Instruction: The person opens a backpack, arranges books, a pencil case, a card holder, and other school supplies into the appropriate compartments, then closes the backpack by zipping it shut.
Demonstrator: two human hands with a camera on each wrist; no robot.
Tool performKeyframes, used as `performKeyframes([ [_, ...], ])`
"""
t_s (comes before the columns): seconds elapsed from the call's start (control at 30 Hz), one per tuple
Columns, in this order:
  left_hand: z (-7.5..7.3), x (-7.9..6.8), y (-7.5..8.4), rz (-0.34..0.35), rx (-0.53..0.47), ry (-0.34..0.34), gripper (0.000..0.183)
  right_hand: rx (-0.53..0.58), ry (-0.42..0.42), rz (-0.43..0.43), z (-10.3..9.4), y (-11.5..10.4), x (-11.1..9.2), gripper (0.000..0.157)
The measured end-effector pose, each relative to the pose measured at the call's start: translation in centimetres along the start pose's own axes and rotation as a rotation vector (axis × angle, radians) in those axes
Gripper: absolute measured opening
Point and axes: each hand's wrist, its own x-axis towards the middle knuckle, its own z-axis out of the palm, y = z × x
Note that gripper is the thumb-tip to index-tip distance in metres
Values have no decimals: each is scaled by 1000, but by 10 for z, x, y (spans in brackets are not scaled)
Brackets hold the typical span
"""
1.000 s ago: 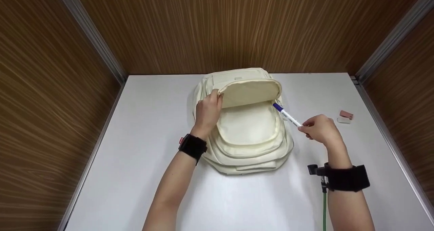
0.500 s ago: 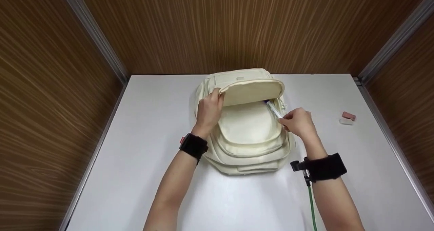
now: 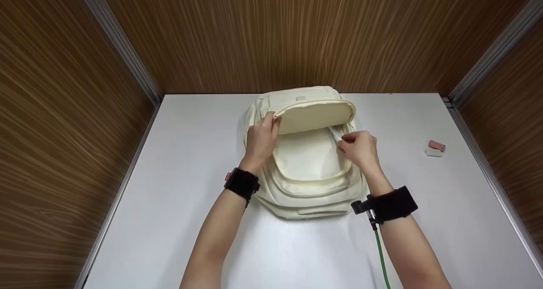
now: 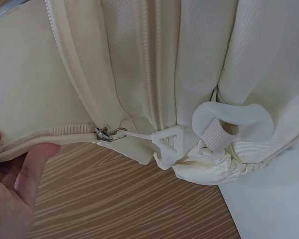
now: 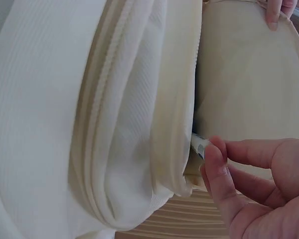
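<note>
A cream backpack [image 3: 309,157] lies on the white table, its front pocket unzipped. My left hand [image 3: 262,137] pinches the zippered edge of the pocket flap [image 3: 316,116] and holds it raised. In the left wrist view, the thumb and fingers grip that edge near a metal zipper pull [image 4: 107,133]. At the pocket's right side my right hand [image 3: 359,150] pinches the end of a white marker [image 3: 334,133]. The marker's far end is hidden inside the pocket. Only a short piece of the marker [image 5: 199,144] shows in the right wrist view.
Two small blocks, one pink [image 3: 436,145] and one white [image 3: 433,152], lie on the table [image 3: 195,153] at the right. Wood-grain panels enclose the back and sides. A green cable [image 3: 382,259] trails from the right wrist strap.
My right hand has moved left and slightly up toward the pocket, carrying the marker. The marker's blue cap has slid out of sight inside. My left hand keeps the flap raised.
</note>
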Motion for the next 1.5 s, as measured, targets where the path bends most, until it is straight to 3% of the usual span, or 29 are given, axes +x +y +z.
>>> performKeyframes([
  [0.3, 0, 3, -1, -55, 10, -25, 19, 106, -71, -38, 19, -3, 6, 25],
  [0.47, 1, 4, -4, -98, 14, -36, 22, 137, -97, -59, 16, 5, 11, 25],
  [0.57, 2, 4, -6, -127, 13, -46, 23, 124, -39, -34, 6, 15, 15, 23],
  [0.77, 1, 2, -10, -158, 10, -58, 24, 61, 199, 62, -23, 59, 26, 22],
  [0.87, 0, 2, -12, -175, 14, -67, 24, 34, 222, 134, -39, 88, 30, 26],
  [1.03, -1, 1, -13, -193, 24, -73, 24, -101, 147, 231, -56, 139, 28, 38],
  [1.17, -2, 0, -12, -195, 32, -82, 24, -248, 27, 311, -61, 170, 18, 54],
  [1.3, -1, 0, -10, -183, 28, -96, 25, -344, -78, 341, -68, 186, 9, 67],
  [1.5, 1, -4, -9, -191, 12, -130, 25, -339, -191, 343, -80, 193, 6, 77],
])
